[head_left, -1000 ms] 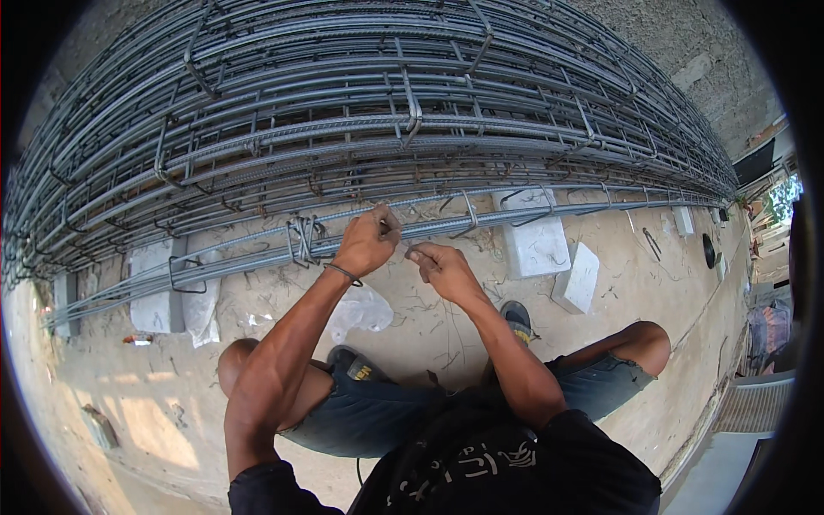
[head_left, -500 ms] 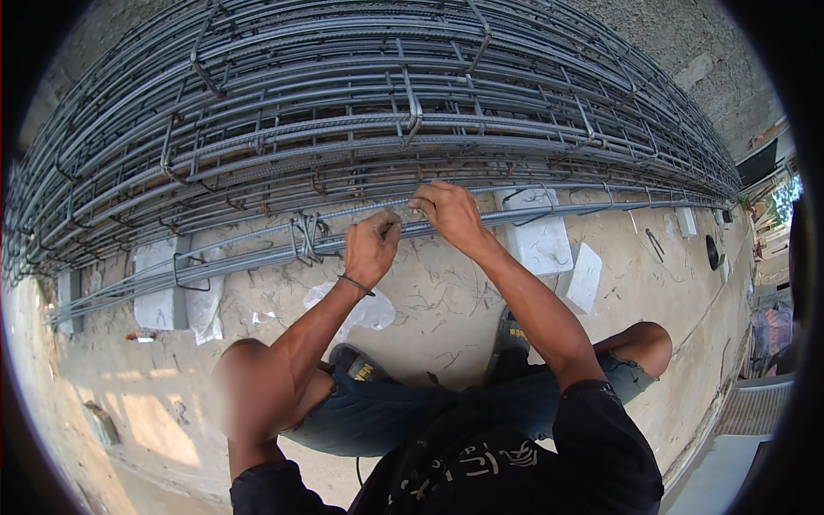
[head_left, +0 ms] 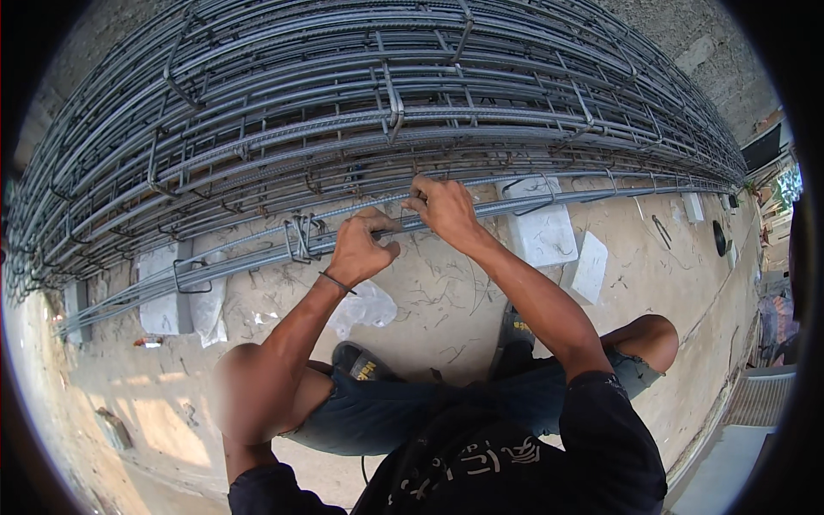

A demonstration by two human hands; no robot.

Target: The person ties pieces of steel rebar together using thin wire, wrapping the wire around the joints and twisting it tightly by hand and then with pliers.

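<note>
A bundle of long grey ribbed steel bars (head_left: 238, 264) runs across in front of me, with several loose bent stirrups (head_left: 300, 239) gathered round it left of my hands. My left hand (head_left: 364, 247) lies over the bundle, its fingers pointing right and its thumb apart from them. Just to the right, my right hand (head_left: 446, 209) is closed, fingers bent and thumb pressed to them at the upper bar. Whatever its fingertips pinch is too small or hidden to make out.
Beyond the bundle stands a large stack of steel reinforcement cages (head_left: 343, 94). Pale blocks (head_left: 545, 233) prop the bars at both sides. Pliers (head_left: 661, 230) lie at the right on the floor, among wire scraps. A crumpled clear plastic bag (head_left: 367, 306) lies below my left hand.
My left thumb has spread away from the fingers, and that hand has turned and shifted slightly left. My right hand stays closed near the same spot. The view has shifted slightly.
</note>
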